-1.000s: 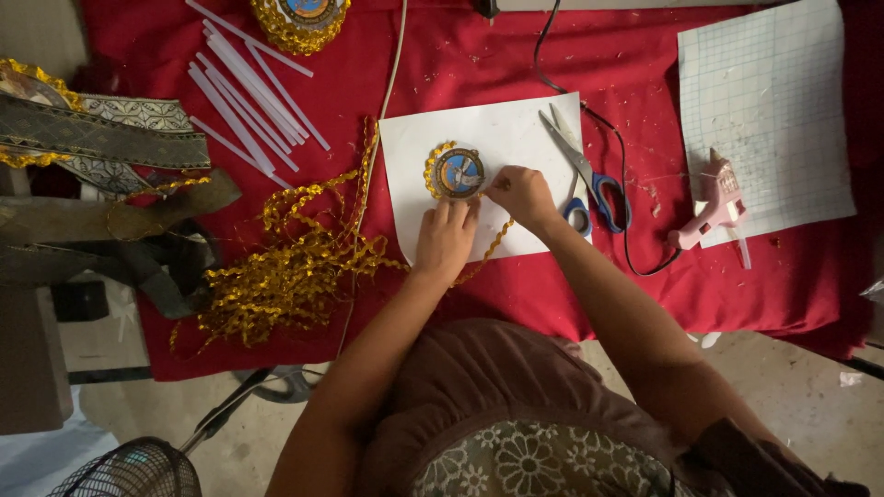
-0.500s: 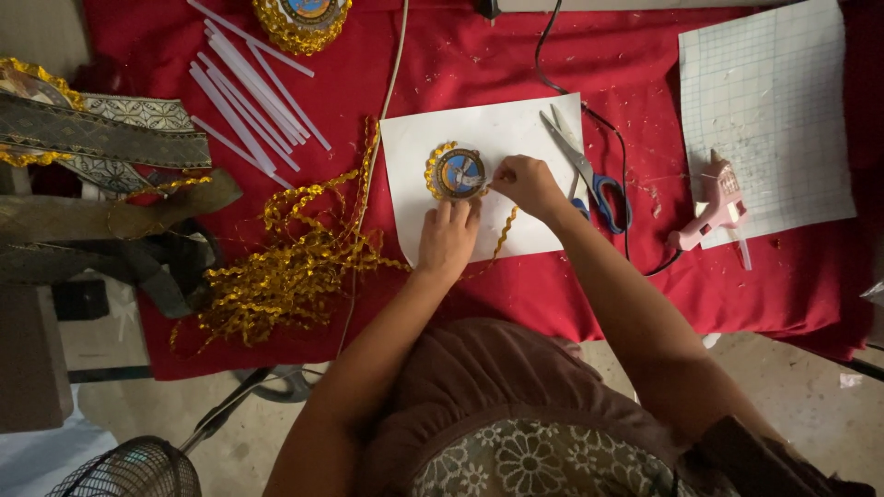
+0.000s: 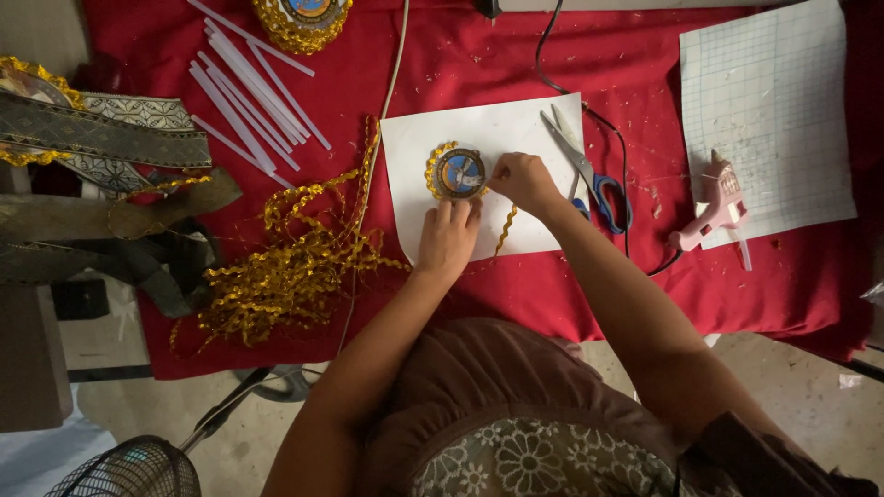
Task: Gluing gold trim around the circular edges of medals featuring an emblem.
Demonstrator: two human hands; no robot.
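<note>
A small round medallion (image 3: pixel 459 173) with a blue centre and a partial gold zigzag border lies on a white paper sheet (image 3: pixel 419 147) on the red cloth. My left hand (image 3: pixel 448 237) presses its fingertips on the medallion's lower edge. My right hand (image 3: pixel 521 179) pinches the gold zigzag trim (image 3: pixel 505 226) against the medallion's right edge, and the loose end of the trim trails down over the paper.
Blue-handled scissors (image 3: pixel 589 175) lie right of the paper. A pink glue gun (image 3: pixel 711 210) rests on a gridded mat (image 3: pixel 769 101). A tangle of gold trim (image 3: pixel 285 258), white glue sticks (image 3: pixel 249 87), folded brocade ribbons (image 3: pixel 101 138), another trimmed medallion (image 3: pixel 302 17) and a fan (image 3: pixel 124 469) lie around.
Both hands stay at the medallion. The right hand has shifted very slightly along its right edge with the trim; the left hand holds steady.
</note>
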